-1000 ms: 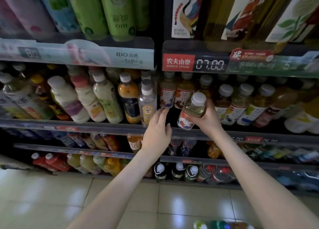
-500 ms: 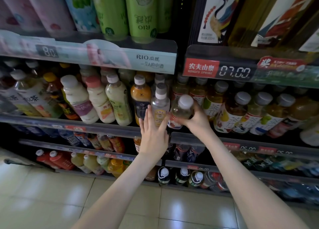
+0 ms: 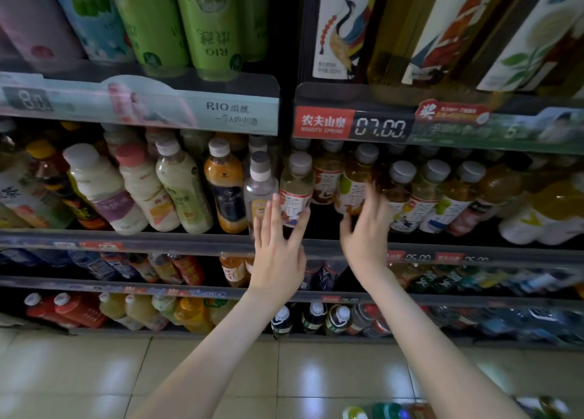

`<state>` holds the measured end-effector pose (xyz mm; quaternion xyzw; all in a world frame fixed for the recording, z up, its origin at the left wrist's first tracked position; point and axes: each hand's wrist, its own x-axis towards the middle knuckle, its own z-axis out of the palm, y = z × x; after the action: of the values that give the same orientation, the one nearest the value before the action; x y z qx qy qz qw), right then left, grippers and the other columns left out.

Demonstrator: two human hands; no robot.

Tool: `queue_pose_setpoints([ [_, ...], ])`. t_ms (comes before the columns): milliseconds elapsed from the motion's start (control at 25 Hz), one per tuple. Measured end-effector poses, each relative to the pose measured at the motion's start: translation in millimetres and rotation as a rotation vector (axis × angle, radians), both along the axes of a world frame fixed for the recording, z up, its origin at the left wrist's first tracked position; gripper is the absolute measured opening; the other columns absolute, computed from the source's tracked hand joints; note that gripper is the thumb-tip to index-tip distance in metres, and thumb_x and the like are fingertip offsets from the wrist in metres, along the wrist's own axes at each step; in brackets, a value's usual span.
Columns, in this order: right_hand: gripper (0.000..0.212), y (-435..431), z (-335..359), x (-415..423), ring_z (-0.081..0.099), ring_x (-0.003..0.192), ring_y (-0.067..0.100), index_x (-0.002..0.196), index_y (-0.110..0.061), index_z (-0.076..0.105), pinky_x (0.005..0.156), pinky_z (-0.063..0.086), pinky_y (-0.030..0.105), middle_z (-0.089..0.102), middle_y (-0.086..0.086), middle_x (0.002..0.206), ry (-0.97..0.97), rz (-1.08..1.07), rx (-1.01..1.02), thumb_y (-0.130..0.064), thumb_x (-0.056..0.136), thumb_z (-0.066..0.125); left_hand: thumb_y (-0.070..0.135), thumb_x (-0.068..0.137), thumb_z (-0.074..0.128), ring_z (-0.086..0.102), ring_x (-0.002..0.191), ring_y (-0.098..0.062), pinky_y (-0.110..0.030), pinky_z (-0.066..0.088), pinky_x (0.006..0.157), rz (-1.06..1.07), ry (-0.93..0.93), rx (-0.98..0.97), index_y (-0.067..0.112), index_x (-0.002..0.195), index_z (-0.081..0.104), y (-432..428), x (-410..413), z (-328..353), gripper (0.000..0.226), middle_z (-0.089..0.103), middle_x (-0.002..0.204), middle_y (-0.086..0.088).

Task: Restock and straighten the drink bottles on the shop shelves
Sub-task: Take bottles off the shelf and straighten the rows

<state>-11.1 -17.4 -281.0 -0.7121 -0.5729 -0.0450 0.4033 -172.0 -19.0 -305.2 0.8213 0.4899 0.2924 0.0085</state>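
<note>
A dim shop aisle, pale tiled floor below, drink shelves filling the upper frame. At centre frame, on the dark middle shelf under a red-and-black price strip reading 07.00, a clear plastic tea bottle with a grey cap and red-and-white label stands at the front edge. It is at the left end of a row of similar grey-capped tea bottles. The person's left hand is spread flat, its straight fingers against the lower label of the tea bottle. The right hand, just right of centre, is likewise spread and grips nothing. It hovers before the neighbouring bottle with a green-and-white label; whether it touches cannot be told. The step in hand appears to be seating the tea bottle into its row. The next move likely calls for a light push to set it upright and in line, label outward, without knocking the clear grey-capped bottle just to its left.
</note>
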Motion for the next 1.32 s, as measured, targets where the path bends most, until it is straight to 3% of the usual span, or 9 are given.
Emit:
queue_pose_setpoints([
  [80,0.081,2,9,30,0.038,0.124,0.039,0.145,-0.015,0.022,0.102,0.037,0.052,0.038,0.024,0.138,-0.064,-0.156,0.036,-0.009,0.079,0.069,0.009,0.084,0.058,0.004,0.141,-0.042,-0.061,0.019,0.11,-0.042,0.002,-0.026,0.016,0.147,0.029,-3,12,0,0.07,0.008,0.153,-0.03],
  [200,0.09,15,23,69,0.034,0.131,0.041,0.151,-0.02,0.016,0.105,0.032,0.052,0.028,0.022,0.148,-0.14,-0.135,-0.184,-0.021,0.081,0.071,0.009,0.085,0.059,0.011,0.14,-0.041,-0.06,0.024,0.11,-0.081,-0.01,-0.064,0.014,0.147,0.029,-7,30,2,0.068,0.016,0.151,-0.03],
  [400,0.065,7,23,89,0.037,0.127,0.033,0.143,-0.021,0.033,0.103,0.037,0.04,0.034,0.019,0.138,-0.031,0.059,-0.172,-0.02,0.087,0.066,0.009,0.089,0.056,0.02,0.14,-0.037,-0.048,0.027,0.11,-0.171,-0.032,-0.147,0.018,0.147,0.03,-14,52,2,0.064,0.019,0.153,-0.023],
  [560,0.053,18,40,101,0.047,0.121,0.033,0.136,-0.014,0.038,0.094,0.043,0.04,0.041,0.016,0.137,-0.014,0.132,-0.226,-0.028,0.091,0.061,0.011,0.094,0.049,0.019,0.141,-0.034,-0.044,0.032,0.11,-0.232,-0.027,-0.243,0.019,0.15,0.025,-20,67,7,0.061,0.014,0.156,-0.017],
  [680,0.049,14,46,104,0.052,0.107,0.037,0.126,-0.008,0.046,0.085,0.043,0.041,0.049,0.018,0.122,-0.095,0.113,-0.148,-0.026,0.086,0.068,0.013,0.095,0.047,0.022,0.141,-0.031,-0.039,0.034,0.108,-0.233,-0.06,-0.285,0.02,0.15,0.022,-25,74,9,0.06,0.013,0.157,-0.015],
  [880,0.054,-3,44,100,0.04,0.123,0.034,0.137,-0.019,0.045,0.102,0.038,0.048,0.043,0.016,0.13,-0.055,0.158,-0.299,-0.028,0.088,0.065,0.012,0.096,0.048,0.039,0.132,-0.03,-0.024,0.043,0.091,-0.228,-0.202,-0.38,0.023,0.15,0.02,-26,88,17,0.063,0.019,0.155,-0.009],
  [1000,0.049,-36,34,95,0.042,0.116,0.025,0.129,-0.014,0.053,0.1,0.04,0.044,0.048,0.01,0.122,-0.112,0.296,-0.221,-0.011,0.083,0.069,0.014,0.096,0.05,0.054,0.117,-0.026,-0.015,0.04,0.08,-0.216,-0.261,-0.418,0.023,0.15,0.019,-27,94,22,0.063,0.028,0.152,-0.006],
  [1120,0.048,-66,16,90,0.042,0.106,0.021,0.121,-0.006,0.057,0.089,0.042,0.035,0.054,0.013,0.112,-0.149,0.334,-0.074,0.002,0.076,0.072,0.012,0.094,0.052,0.054,0.119,-0.027,-0.024,0.045,0.088,-0.301,-0.299,-0.466,0.023,0.15,0.02,-34,98,21,0.065,0.035,0.149,-0.009],
  [1320,0.047,-71,11,91,0.043,0.105,0.02,0.12,-0.005,0.057,0.09,0.037,0.027,0.055,0.012,0.112,-0.079,0.25,-0.011,0.003,0.076,0.071,0.012,0.093,0.054,0.04,0.133,-0.028,-0.035,0.046,0.098,-0.309,-0.295,-0.424,0.022,0.149,0.027,-35,112,21,0.063,0.031,0.152,-0.01],
])
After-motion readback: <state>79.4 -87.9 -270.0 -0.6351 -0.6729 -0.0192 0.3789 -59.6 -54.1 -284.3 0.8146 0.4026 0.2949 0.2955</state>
